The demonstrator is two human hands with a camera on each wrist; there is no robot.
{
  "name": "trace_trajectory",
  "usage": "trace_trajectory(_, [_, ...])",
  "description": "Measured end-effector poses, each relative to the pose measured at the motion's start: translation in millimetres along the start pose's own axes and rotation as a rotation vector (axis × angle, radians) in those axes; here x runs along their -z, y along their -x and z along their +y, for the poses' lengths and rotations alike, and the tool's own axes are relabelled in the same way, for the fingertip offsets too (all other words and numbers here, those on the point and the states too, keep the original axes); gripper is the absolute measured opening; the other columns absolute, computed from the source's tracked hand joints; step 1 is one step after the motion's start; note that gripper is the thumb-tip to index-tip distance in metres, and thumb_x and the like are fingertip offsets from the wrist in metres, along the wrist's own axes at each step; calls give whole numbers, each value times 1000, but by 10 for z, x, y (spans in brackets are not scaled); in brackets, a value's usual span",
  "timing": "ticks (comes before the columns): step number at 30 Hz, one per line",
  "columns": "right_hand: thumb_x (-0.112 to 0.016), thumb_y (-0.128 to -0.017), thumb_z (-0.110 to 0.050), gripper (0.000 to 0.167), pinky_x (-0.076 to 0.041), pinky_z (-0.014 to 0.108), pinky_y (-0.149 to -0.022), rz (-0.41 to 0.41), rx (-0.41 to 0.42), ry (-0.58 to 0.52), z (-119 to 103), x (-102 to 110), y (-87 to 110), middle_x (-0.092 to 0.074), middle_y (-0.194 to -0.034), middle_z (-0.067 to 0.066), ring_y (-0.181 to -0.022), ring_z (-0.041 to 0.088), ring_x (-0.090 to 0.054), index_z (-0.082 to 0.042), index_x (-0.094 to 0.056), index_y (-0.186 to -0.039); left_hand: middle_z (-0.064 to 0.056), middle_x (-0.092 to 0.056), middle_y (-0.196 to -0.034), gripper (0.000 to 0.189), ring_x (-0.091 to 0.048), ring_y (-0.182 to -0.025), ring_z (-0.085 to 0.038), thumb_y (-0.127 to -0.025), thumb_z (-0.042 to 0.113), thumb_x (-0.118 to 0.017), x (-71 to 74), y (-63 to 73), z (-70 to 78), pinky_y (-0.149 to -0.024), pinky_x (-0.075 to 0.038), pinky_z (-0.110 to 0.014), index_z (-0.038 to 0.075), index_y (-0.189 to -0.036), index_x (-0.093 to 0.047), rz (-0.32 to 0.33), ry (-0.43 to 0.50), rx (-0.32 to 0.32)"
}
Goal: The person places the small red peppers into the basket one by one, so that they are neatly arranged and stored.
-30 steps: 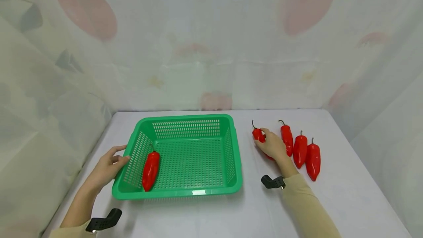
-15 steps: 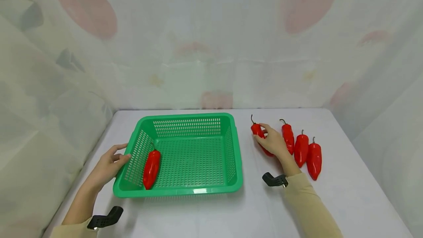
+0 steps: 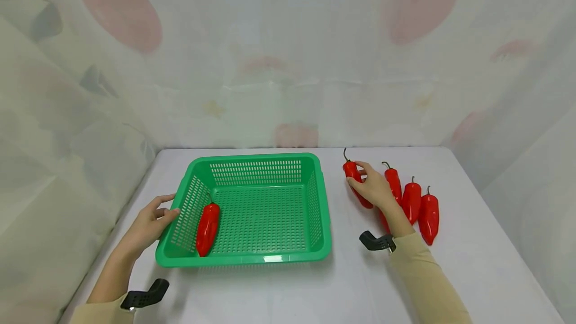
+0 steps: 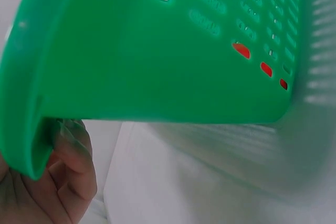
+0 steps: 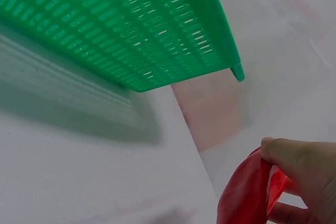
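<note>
In the head view my left hand (image 3: 150, 224) grips the left rim of a green plastic basket (image 3: 243, 262), thumb over the edge. The left wrist view shows curled fingers (image 4: 73, 156) under that rim. One red pepper (image 3: 208, 229) lies inside at the left wall. To the right of the basket, my right hand (image 3: 377, 189) pinches another long red pepper (image 3: 352, 170) between thumb and fingers, its dark curved stem pointing away. In the right wrist view the held pepper (image 5: 244, 195) sits at the lower right, part of it cut off by the frame.
Several more red peppers lie on the white table (image 3: 472, 264) beside my right forearm, such as the rightmost pepper (image 3: 429, 216). Red also shows left of the right wrist. A patterned cloth (image 3: 288, 64) hangs behind the table and along both sides.
My right hand has moved slightly away from me with the pepper, and red now shows beside the wrist. The left hand keeps its grip on the basket.
</note>
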State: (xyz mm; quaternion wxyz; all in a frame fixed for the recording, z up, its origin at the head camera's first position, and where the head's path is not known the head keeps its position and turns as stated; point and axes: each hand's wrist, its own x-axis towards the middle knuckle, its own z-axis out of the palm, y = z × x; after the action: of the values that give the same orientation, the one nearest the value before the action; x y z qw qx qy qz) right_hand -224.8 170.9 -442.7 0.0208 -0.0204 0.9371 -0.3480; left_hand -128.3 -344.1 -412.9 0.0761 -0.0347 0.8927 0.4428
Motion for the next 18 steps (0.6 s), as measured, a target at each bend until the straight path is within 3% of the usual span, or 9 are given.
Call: trace_trajectory(18, [-59,-87,-38,64,-55,44,-72,17,19,-89,-197,140,2,-50,-128,15,-106,32,-53,-18,-31,-142,-24,-56,-102,61,-64,-73,-20,-96,35,-47,-3,-7,-10,-61,-56,-34,5,-143,-23,-2,-11,-2])
